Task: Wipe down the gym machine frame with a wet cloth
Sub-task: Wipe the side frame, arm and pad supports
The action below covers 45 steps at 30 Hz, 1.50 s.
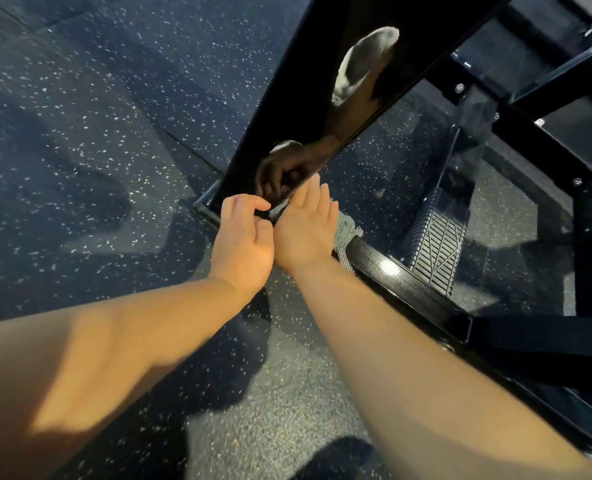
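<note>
nearest: two bare forearms reach forward and down, left forearm (114,341) and right forearm (409,358), over the floor (80,133), dark rubber matting flecked with pale specks, a seam running across it.

left hand (244,237): fingers curled inward, thumb and forefinger drawn together at the edge of the cloth. grip about half closed; cannot tell whether it has hold of the fabric.

right hand (305,226): just beside the left, the two touching. palm down, fingers straight and together, grip flat open, pressing on the cloth.

cloth (347,233): grey-green, coarse woven texture, bunched. it lies under the right palm at the foot of the frame, where rail meets post. a rumpled fold sticks out past the little-finger side; a sliver shows between the hands.

base rail (402,282): black square tube, finely grained finish, one bright glare spot, running back toward the right forearm.

upright post (287,98): broad, flat, glossy black, tilted in view; mirror-like, it reflects both hands and a pale oval shape higher up.

beyond the rail: foot plate (436,247), dark, ribbed, with a diamond-pattern panel.

farthest: black cross bars (547,84), angular tubing, joined with small silver bolts (459,87).
</note>
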Each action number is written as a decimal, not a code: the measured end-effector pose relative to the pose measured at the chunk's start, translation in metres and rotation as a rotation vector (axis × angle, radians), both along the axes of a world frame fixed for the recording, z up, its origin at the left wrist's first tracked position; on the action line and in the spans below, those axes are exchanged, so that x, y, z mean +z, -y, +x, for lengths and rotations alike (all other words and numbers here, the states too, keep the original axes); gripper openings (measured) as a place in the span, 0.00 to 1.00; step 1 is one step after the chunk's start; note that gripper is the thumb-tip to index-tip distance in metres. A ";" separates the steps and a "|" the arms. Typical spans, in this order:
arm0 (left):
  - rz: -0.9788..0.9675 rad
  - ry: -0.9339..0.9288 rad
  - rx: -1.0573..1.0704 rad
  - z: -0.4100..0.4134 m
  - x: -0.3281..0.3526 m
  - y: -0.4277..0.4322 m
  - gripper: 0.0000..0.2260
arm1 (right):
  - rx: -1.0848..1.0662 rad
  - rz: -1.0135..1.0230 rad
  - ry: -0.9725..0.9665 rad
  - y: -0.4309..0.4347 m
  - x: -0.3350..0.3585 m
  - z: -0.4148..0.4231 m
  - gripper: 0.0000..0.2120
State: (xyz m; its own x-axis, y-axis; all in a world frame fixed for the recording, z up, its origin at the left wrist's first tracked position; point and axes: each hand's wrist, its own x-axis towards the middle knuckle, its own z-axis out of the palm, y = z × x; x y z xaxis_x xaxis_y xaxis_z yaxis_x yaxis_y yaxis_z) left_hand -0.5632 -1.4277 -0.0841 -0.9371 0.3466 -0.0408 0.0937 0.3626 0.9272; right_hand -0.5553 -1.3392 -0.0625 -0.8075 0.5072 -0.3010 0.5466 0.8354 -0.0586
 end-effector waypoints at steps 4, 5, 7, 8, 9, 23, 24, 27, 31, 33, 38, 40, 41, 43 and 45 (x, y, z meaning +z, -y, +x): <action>0.001 0.001 0.002 0.004 0.001 -0.002 0.11 | 0.129 0.086 -0.061 0.005 -0.011 0.026 0.35; 0.001 0.006 -0.002 0.005 0.003 -0.004 0.11 | 0.122 0.068 -0.086 -0.001 -0.011 0.022 0.34; -0.001 0.005 -0.006 0.007 0.006 -0.006 0.10 | 0.064 -0.002 -0.144 -0.011 -0.009 0.010 0.33; 0.000 0.005 0.000 0.007 0.008 -0.007 0.10 | 0.044 -0.035 -0.189 -0.013 -0.009 0.005 0.32; 0.004 0.022 0.011 0.006 0.008 -0.008 0.11 | 0.034 -0.055 -0.240 -0.015 -0.011 0.003 0.31; -0.186 -0.159 -0.157 0.050 0.011 -0.032 0.12 | 0.339 -0.213 -0.401 -0.062 -0.018 0.113 0.23; -0.222 -0.235 -0.249 0.052 0.014 -0.034 0.13 | 0.285 -0.212 -0.421 -0.068 -0.020 0.126 0.23; -0.319 -0.376 -0.529 0.065 0.021 -0.052 0.19 | 0.057 -0.120 -0.453 -0.085 -0.020 0.166 0.25; -0.611 -0.450 -0.767 0.089 0.024 -0.080 0.25 | -0.223 -0.052 -0.316 -0.103 -0.015 0.207 0.25; -0.695 -0.475 -0.807 0.094 0.025 -0.088 0.26 | -0.313 -0.081 -0.255 -0.114 -0.010 0.197 0.26; -0.742 -0.432 -0.845 0.093 0.025 -0.092 0.26 | -0.414 -0.080 -0.128 -0.136 -0.006 0.170 0.25; -0.743 -0.435 -0.861 0.091 0.025 -0.090 0.26 | -0.394 -0.084 -0.190 -0.122 -0.009 0.186 0.25; -0.745 -0.437 -0.863 0.090 0.025 -0.089 0.26 | -0.378 -0.080 -0.241 -0.112 -0.010 0.195 0.25; -0.747 -0.428 -0.859 0.091 0.026 -0.089 0.26 | -0.339 -0.073 -0.318 -0.098 -0.012 0.207 0.25; -0.735 -0.414 -0.848 0.093 0.027 -0.090 0.26 | -0.344 -0.064 -0.278 -0.107 -0.012 0.200 0.25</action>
